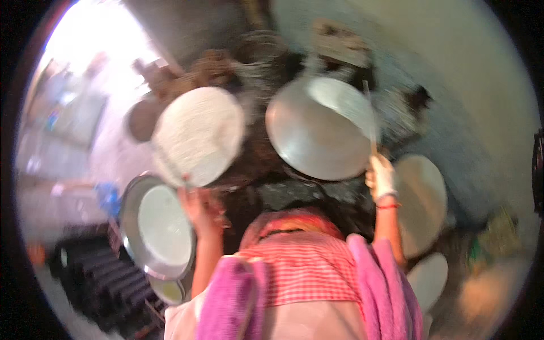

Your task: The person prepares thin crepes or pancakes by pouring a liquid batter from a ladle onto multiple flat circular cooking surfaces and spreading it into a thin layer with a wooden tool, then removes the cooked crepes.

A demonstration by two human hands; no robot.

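Observation:
My right hand is closed around the wooden-looking handle of a long thin utensil. The utensil points away from me along the right rim of a wide metal pan, whose far side holds or reflects a bright whitish patch. Low beside a round vessel filled with a pale, grainy-looking material is my left hand, fingers bent. Something small and reddish shows at its fingertips; blur hides whether it grips a tool. Left of that hand stands a metal basin containing a white substance.
A small bowl sits below the basin, beside a dark ridged object. Large round pale discs or lids stand at my right. Brown blocks or wood pieces lie behind the vessels. A wall bounds the right side.

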